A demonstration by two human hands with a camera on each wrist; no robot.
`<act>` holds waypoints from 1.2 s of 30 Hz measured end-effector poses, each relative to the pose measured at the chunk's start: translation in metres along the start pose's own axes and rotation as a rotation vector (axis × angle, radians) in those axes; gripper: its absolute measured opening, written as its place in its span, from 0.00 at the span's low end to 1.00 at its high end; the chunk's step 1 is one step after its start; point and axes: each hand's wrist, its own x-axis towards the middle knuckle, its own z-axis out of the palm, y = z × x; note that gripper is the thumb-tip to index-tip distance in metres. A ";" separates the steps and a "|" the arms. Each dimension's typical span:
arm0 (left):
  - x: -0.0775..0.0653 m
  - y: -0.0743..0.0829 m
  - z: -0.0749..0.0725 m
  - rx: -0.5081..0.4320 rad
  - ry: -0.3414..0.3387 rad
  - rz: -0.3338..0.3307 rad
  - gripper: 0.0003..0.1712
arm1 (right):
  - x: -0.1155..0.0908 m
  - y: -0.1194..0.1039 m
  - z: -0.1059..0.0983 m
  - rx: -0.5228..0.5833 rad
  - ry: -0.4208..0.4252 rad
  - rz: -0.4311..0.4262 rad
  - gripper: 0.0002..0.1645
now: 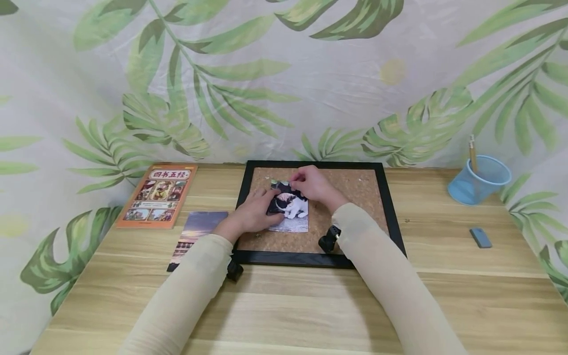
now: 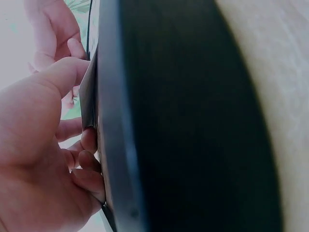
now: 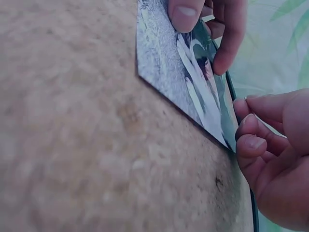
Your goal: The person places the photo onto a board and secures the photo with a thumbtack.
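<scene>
A: Where did you see the cat photo [image 1: 293, 219]?

B: In the middle of the view, on the left part of the black-bordered corkboard [image 1: 355, 187]. It wasn't quite flat; seen from the left wrist, one edge stood a little off the cork.

A: And the hands?

B: Close to each other, both at the photo. The left hand [image 1: 257, 209] had its thumb on the picture's face, near the left edge, thumb and forefinger spread apart. The right hand [image 1: 312, 183] was bent over the upper right corner, its fingertips gathered at the top edge. Whether they had closed on anything, I couldn't tell; whatever was between them was too small to make out.

A: What lay to the left?

B: A sunset photo [image 1: 201, 229] on the wooden counter [image 1: 288, 310], partly hidden by the left forearm in its pale sleeve [image 1: 177, 301]. Farther toward the left edge of the view, an orange book [image 1: 157, 195] lay face up, its title in Chinese characters.

A: And on the right?

B: A light blue pencil cup [image 1: 483, 190] stood there with a pencil [image 1: 473, 153] leaning in it. Below it lay a blue-grey eraser [image 1: 480, 237].

A: Behind all that?

B: A leaf-print curtain [image 1: 337, 98] filled the upper part of the view.
</scene>
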 end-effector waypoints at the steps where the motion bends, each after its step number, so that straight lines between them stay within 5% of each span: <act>1: 0.000 0.000 0.000 -0.001 -0.001 0.006 0.45 | 0.002 0.000 0.001 -0.007 0.004 -0.002 0.11; 4: -0.005 0.005 -0.005 0.005 0.003 0.023 0.45 | 0.008 -0.001 0.004 -0.034 0.015 -0.006 0.10; 13: 0.014 -0.021 0.015 -0.013 0.042 0.027 0.47 | 0.019 -0.011 0.005 -0.096 0.007 0.043 0.13; 21: -0.003 0.004 -0.002 0.017 0.001 0.004 0.45 | 0.024 -0.013 0.008 -0.106 0.018 0.115 0.14; 26: -0.005 0.006 -0.003 0.023 0.012 0.013 0.45 | 0.027 -0.011 0.008 -0.092 0.041 0.137 0.11; 36: 0.011 -0.020 0.016 -0.014 0.051 0.022 0.47 | 0.031 -0.007 0.004 0.005 -0.001 0.249 0.07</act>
